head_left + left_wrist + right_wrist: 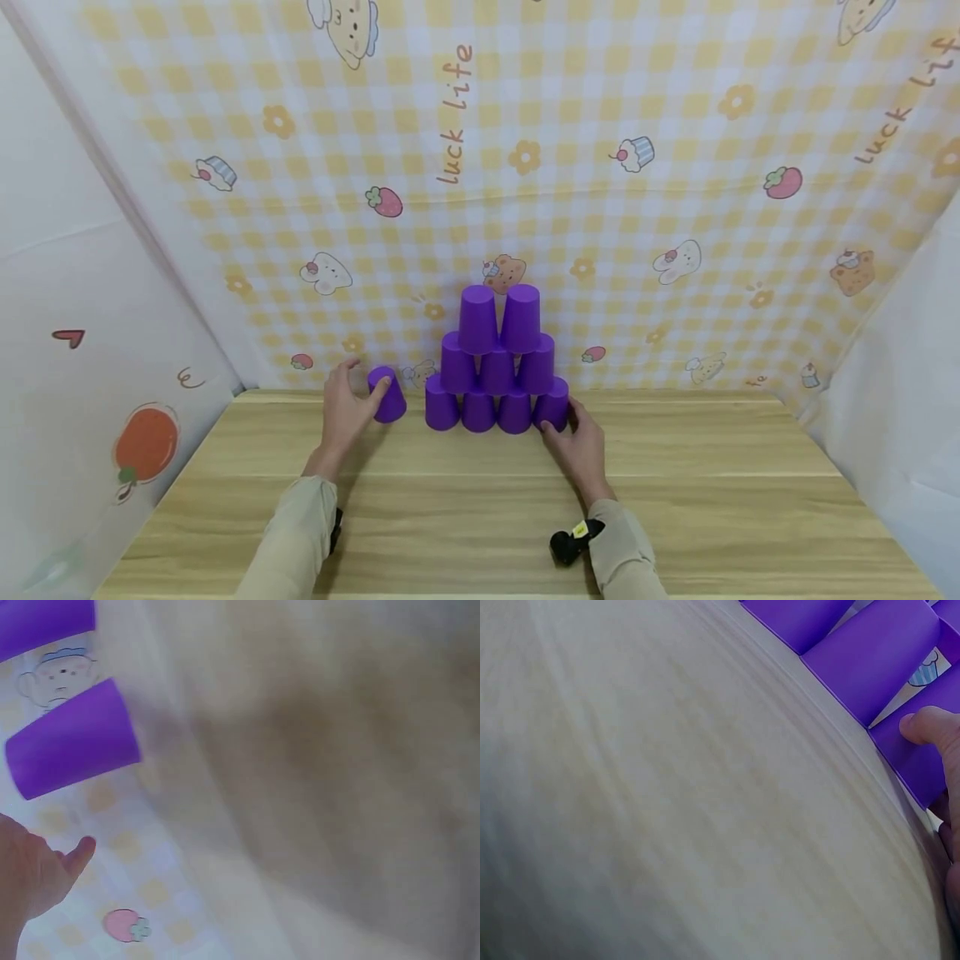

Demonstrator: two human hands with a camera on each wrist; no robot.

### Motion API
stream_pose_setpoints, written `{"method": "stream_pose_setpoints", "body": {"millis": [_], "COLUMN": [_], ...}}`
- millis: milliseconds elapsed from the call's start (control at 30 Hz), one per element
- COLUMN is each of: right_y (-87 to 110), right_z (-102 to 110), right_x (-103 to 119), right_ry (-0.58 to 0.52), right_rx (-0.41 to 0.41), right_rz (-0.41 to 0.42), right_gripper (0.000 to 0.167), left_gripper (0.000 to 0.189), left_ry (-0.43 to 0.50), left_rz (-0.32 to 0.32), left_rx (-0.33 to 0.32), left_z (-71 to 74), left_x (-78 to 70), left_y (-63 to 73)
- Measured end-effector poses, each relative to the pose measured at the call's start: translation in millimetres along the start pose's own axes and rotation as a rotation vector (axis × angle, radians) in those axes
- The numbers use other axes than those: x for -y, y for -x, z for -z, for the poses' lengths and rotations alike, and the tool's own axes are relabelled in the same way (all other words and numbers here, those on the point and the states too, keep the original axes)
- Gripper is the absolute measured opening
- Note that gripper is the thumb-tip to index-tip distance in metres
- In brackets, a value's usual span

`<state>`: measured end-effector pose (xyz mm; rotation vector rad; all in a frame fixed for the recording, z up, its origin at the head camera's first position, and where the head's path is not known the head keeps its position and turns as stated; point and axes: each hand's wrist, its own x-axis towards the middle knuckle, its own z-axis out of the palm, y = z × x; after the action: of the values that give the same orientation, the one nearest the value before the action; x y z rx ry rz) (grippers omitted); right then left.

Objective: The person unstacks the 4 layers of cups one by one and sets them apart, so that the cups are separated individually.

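Note:
Upside-down purple cups form a stack on the table: several in the bottom row, three above, two on top. Left of it, a single purple cup stands upside down, apart from the others. My left hand is beside this cup with fingers spread; in the head view the thumb overlaps its upper part, while the left wrist view shows a gap between the visible hand and the cup. My right hand holds the bottom row's rightmost cup, thumb on its front; the other fingertips are partly hidden.
The wood-grain table extends in front of the stack and to both sides. A yellow checked cloth with printed figures hangs right behind the cups. White sheets hang at the left and right sides. A black wrist camera sits at the right sleeve.

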<state>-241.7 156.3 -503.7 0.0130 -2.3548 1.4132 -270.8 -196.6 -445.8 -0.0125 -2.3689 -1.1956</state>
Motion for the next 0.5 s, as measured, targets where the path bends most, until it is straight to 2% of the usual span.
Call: {"method": "stream_pose_setpoints", "body": {"millis": [100,233,367,500], "right_y": [-0.5,-1.6,-1.6,-1.2], "right_z": [-0.6,-1.1,-1.3,-1.2], "right_x": [-1.2,-4.5,-5.3,-4.7], "right_ry": [0.006,0.017,0.012,0.006], "right_rx": [0.004,0.011,0.015,0.006], "right_rz": [-0.006,-0.015,-0.021,-0.008], "right_gripper": [0.061,0.062,0.061,0.061], "left_gripper": [0.062,0.056,0.055,0.054], "left_ry": [0.017,0.059,0.099,0.154], "left_rz": [-0.077,-0.189,-0.285,-0.339], "left_rx": [-0.058,-0.090,-0.093,-0.076], "left_z": [1.7,2.0,0.2,-2.6], "left_x": [-10.6,-31.5,-54.4,-78.3], "left_y": [-4.4,-11.7,-18.2,-21.8]}}
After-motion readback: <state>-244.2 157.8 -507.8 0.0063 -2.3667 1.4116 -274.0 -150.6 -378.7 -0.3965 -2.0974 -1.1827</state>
